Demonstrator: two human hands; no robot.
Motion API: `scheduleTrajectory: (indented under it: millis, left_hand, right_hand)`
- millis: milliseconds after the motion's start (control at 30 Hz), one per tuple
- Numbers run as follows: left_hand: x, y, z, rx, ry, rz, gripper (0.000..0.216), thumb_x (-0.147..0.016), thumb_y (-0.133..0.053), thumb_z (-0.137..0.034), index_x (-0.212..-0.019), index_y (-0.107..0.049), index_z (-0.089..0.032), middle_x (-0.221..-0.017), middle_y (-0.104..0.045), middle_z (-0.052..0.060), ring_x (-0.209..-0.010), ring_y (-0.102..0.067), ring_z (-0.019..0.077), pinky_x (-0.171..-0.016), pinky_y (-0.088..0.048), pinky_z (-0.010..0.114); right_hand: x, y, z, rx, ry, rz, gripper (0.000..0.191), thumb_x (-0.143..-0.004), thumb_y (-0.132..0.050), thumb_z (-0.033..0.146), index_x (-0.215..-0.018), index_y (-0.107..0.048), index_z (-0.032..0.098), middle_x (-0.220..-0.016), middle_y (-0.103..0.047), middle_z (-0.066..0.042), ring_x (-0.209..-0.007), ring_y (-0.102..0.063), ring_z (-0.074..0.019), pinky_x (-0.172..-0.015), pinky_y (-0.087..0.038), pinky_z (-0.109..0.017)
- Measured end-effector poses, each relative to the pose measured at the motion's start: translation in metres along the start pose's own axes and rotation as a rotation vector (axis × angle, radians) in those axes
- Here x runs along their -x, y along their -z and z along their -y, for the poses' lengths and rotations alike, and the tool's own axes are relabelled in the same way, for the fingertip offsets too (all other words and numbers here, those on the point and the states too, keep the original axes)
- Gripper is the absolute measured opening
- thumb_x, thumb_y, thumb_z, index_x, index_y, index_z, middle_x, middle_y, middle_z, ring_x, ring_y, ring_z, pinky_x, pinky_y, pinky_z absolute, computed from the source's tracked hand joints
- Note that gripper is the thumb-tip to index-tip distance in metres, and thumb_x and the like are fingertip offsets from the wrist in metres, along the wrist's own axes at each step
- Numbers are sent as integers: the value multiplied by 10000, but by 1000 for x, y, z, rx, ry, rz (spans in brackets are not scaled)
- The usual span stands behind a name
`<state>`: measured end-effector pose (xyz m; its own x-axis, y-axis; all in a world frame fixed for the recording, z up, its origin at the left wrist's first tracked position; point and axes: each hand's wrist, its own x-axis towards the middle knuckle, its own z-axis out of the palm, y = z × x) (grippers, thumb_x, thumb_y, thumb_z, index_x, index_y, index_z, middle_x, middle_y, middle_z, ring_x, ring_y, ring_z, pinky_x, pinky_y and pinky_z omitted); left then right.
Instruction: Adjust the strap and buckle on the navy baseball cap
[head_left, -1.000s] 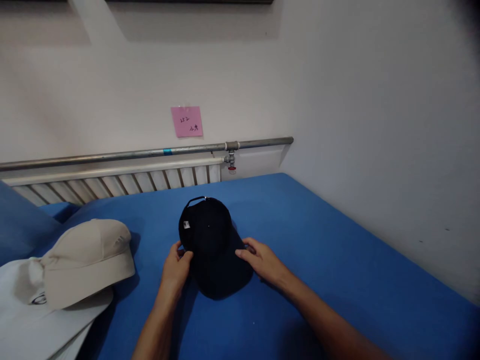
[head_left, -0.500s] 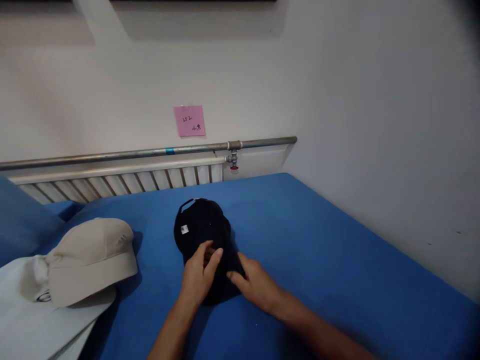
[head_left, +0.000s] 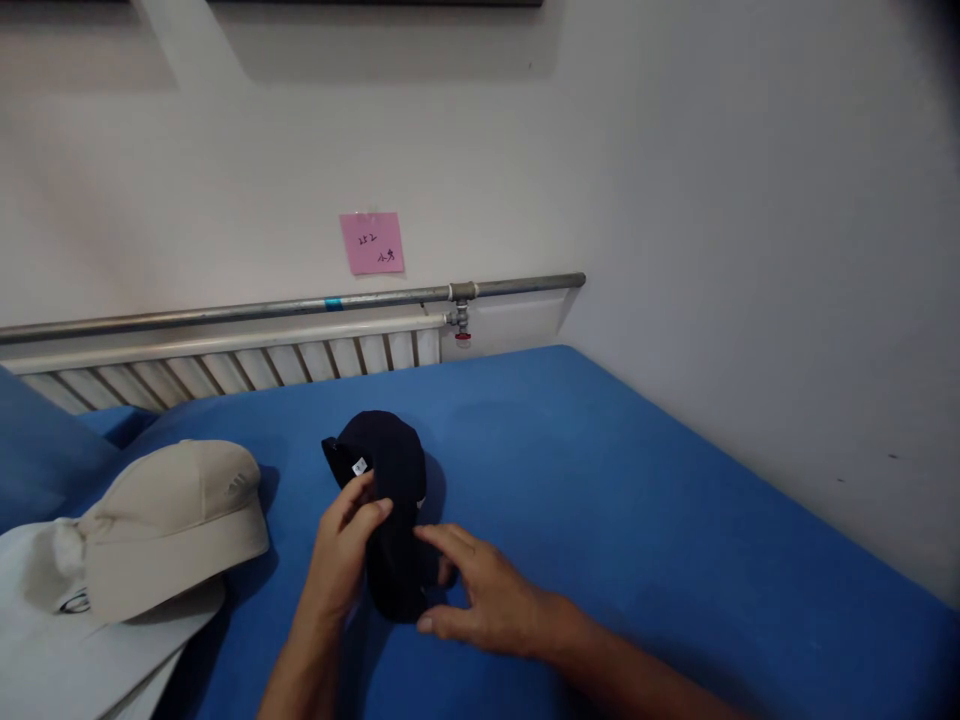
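Note:
A black cap lies folded narrow on the blue sheet, a small white tag showing on its left side. My left hand pinches the cap's left edge, thumb and fingers closed on the fabric. My right hand rests at the cap's lower right with its fingers spread and touching the brim end. Both forearms come in from the bottom edge.
A beige cap sits on a white hat at the left. A blue pillow lies behind them. A radiator, a metal pipe and a pink note are on the far wall. A white wall borders the bed's right side.
The black cap went from lying flat and wide to folded narrow and shifted left. My left hand moved over onto it and gripped it; my right hand slid down to its lower right.

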<state>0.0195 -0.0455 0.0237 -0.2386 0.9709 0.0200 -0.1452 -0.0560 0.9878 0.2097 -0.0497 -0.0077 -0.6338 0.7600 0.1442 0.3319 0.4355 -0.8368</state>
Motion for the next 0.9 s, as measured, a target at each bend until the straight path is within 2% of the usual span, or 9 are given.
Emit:
scheduleTrajectory:
  millis: [100, 167, 233, 333, 400, 500, 633, 800, 900]
  left_hand:
    - [-5, 14, -8, 234, 70, -167, 347, -634, -685, -241, -971, -692, -162, -832, -734, 20, -736, -657, 178, -626, -499, 227]
    - [-7, 19, -15, 417, 124, -338, 279, -643, -637, -185, -913, -705, -179, -808, -740, 2, -716, -669, 162, -643, -521, 228]
    - [-9, 20, -21, 595, 175, -438, 228, -671, -577, -138, -847, -711, -192, -790, -743, -9, -704, -681, 150, -672, -542, 237]
    - [-9, 15, -25, 756, 222, -416, 225, -727, -505, -118, -786, -712, -184, -747, -743, -1, -672, -693, 148, -663, -559, 248]
    - [-9, 11, -23, 804, 249, -416, 238, -754, -481, -109, -754, -709, -178, -715, -740, -1, -646, -695, 144, -640, -562, 244]
    - [-9, 5, -16, 834, 281, -394, 259, -770, -466, -93, -731, -709, -175, -696, -740, -2, -630, -696, 138, -634, -561, 235]
    - [-8, 0, -9, 820, 275, -288, 255, -774, -491, -117, -796, -732, -195, -752, -754, -7, -694, -706, 131, -686, -557, 216]
    - [-7, 4, 0, 753, 202, -197, 280, -763, -505, -157, -871, -745, -255, -884, -761, -26, -843, -703, 148, -786, -547, 249]
    - [-5, 8, 8, 617, 96, -162, 227, -791, -521, -232, -792, -747, -254, -803, -755, -10, -828, -700, 185, -803, -547, 303]
  right_hand:
    - [-1, -1, -1, -91, -64, 0, 638, -724, -728, 343, -1310, -494, 247, -997, -583, -41, -802, -559, -158, -738, -473, -314]
    - [-3, -2, -3, -189, -135, -40, 503, -797, -652, 363, -1267, -529, 230, -957, -587, -40, -758, -557, -143, -696, -464, -296]
    - [-6, -1, -5, -319, -236, -80, 438, -852, -574, 394, -1249, -534, 213, -933, -594, -45, -688, -552, -126, -636, -457, -284]
    - [-11, 2, -7, -632, -320, -89, 433, -874, -513, 450, -1222, -542, 193, -917, -595, -60, -706, -575, -143, -562, -457, -264]
    - [-13, 5, -6, -898, -297, -72, 421, -855, -534, 466, -1168, -566, 186, -892, -597, -56, -738, -591, -150, -546, -469, -250]
    - [-14, 7, -4, -1157, -267, -104, 347, -799, -632, 406, -1056, -580, 179, -765, -594, -7, -621, -578, -113, -523, -472, -229]
    - [-14, 10, -2, -1267, -314, -175, 270, -751, -685, 302, -962, -567, 181, -713, -607, 20, -549, -569, -91, -444, -414, -184]
    - [-15, 13, -5, -1338, -373, -211, 282, -727, -688, 257, -978, -591, 171, -680, -609, 30, -528, -566, -82, -418, -375, -176]
    - [-16, 14, -8, -1409, -395, -205, 311, -709, -657, 210, -1011, -599, 160, -657, -599, 36, -531, -572, -82, -443, -393, -183]
